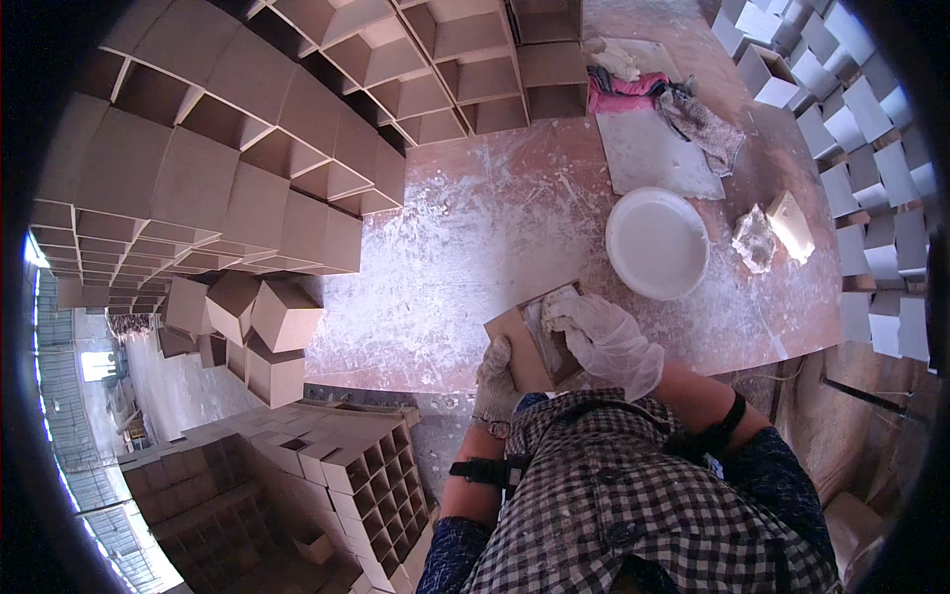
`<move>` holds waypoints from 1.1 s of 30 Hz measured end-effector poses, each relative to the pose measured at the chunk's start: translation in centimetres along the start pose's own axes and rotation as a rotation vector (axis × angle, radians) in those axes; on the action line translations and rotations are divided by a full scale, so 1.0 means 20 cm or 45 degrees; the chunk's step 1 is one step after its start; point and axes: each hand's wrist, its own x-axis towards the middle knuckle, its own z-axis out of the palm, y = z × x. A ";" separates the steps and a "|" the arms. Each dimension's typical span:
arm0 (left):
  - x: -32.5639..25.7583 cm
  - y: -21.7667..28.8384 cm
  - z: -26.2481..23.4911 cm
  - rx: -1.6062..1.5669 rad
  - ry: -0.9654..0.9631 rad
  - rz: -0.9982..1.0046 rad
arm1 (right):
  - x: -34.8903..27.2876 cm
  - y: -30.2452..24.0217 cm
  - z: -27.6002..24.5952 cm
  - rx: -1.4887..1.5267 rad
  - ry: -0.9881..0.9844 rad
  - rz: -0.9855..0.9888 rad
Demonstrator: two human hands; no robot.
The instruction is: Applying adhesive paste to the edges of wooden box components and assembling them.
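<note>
Close to my body, over the table's near edge, I hold a small brown open box (522, 346) tilted on its side. My left hand (498, 381), in a knitted glove, grips its left side. My right hand (604, 340) wears a thin whitish glove and reaches to the box's open side, with the fingers bent at its inner wall. A pale smear shows on that wall. Whether the right fingers pinch something is hidden. Beyond the right hand stands a round white basin (657, 244) with white contents.
Stacked brown boxes (198, 178) rise at the left and far side. Pale open boxes (871, 188) line the right. Whitish blocks (790, 227) and a board (658, 153) with pink and grey cloths (703, 124) lie on the white-smeared table (445, 257). More boxes (366, 480) stand below left.
</note>
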 end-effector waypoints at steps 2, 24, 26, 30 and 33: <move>0.01 0.00 -0.01 0.036 -0.039 0.019 | 0.00 -0.02 0.03 0.017 0.053 -0.009; 0.06 0.01 -0.21 0.122 -0.048 0.015 | 0.00 -0.05 0.00 -0.022 -0.479 -0.579; 0.06 0.00 -0.22 0.094 -0.086 0.045 | 0.02 -0.06 -0.01 -0.067 -0.573 -0.540; 0.05 0.01 -0.19 0.001 -0.065 -0.045 | 0.02 0.01 -0.09 -0.220 -0.871 -0.323; 0.03 0.03 -0.16 0.073 -0.005 0.024 | 0.00 0.04 -0.18 -0.447 -0.846 -0.263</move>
